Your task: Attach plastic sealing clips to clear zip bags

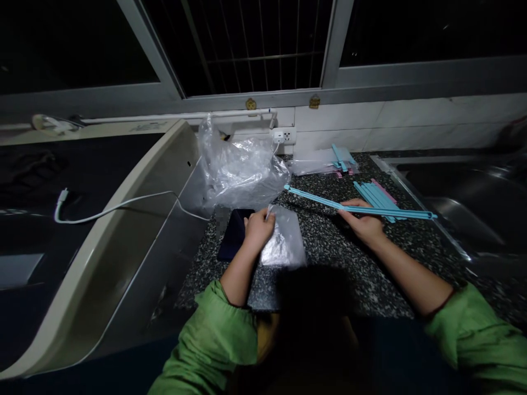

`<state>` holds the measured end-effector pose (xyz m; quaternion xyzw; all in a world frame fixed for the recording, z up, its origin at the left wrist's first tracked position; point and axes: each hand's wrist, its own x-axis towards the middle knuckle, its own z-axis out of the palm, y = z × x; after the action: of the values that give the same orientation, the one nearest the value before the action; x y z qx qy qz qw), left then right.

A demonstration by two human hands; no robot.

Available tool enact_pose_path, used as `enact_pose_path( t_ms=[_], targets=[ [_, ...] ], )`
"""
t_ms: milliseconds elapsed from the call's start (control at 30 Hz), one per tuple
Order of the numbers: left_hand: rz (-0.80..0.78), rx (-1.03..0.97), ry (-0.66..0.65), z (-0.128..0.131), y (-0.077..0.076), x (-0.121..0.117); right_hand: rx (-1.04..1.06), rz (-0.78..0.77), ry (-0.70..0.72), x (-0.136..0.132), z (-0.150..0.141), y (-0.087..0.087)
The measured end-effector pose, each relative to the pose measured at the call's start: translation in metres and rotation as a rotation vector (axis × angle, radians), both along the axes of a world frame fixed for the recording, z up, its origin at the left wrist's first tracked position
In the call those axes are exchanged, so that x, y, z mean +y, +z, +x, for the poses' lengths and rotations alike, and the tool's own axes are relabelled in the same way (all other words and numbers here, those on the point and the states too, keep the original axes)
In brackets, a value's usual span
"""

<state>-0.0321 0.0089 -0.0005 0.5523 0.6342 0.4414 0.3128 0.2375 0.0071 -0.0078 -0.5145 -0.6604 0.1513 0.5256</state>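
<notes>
My left hand (260, 227) is closed on the edge of a small clear plastic bag (285, 241), which lies on the dark speckled counter. Between the fingers of my right hand (364, 220) is a long, thin light-blue plastic strip (315, 198), held roughly level above the counter. It seems doubled, with two narrow lengths side by side. Behind that hand lies a pile of similar blue strips (373, 196) with a pink strip (383, 190) at its edge. A dark phone (235, 236) rests beside my left hand, partly covered by it.
A large crumpled clear bag (242, 170) stands by the wall. To its right, a flat plastic packet (315, 163) has blue and pink pieces on it. A white charger (279, 136) sits in the socket. A metal sink (461, 203) is at right, a beige-edged appliance (164, 159) at left.
</notes>
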Motion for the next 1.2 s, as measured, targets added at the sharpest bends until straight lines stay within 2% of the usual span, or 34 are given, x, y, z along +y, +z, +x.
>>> enact_pose_path(
  t_ms=[100,167,367,467,567,767,900,1100,1200],
  targets=[
    [0.074,0.029,-0.108,0.007,-0.002,-0.003,-0.004,0.002,-0.003,0.000,0.001,0.000],
    [0.081,-0.086,-0.186,0.013,-0.004,-0.004,-0.004,0.000,-0.009,0.000,0.002,0.000],
    [-0.063,-0.500,-0.316,0.021,-0.004,-0.007,0.017,-0.003,-0.025,0.000,0.001,0.000],
    [-0.111,-0.651,-0.350,0.021,-0.003,-0.010,0.035,-0.017,-0.020,0.000,0.001,-0.002],
    [-0.135,-0.721,-0.351,0.021,0.000,-0.012,0.041,-0.044,-0.005,0.001,-0.001,-0.005],
    [-0.123,-0.748,-0.338,0.022,-0.001,-0.011,0.003,-0.078,0.060,0.000,-0.009,-0.012],
    [-0.099,-0.679,-0.340,0.023,-0.005,-0.009,-0.017,-0.093,0.120,-0.003,-0.016,-0.015],
    [0.032,-0.471,-0.303,0.025,-0.007,-0.005,-0.040,-0.091,0.142,-0.006,-0.021,-0.014],
    [0.082,-0.479,-0.277,0.025,-0.009,-0.003,-0.023,-0.103,0.154,-0.008,-0.022,-0.013]
  ],
)
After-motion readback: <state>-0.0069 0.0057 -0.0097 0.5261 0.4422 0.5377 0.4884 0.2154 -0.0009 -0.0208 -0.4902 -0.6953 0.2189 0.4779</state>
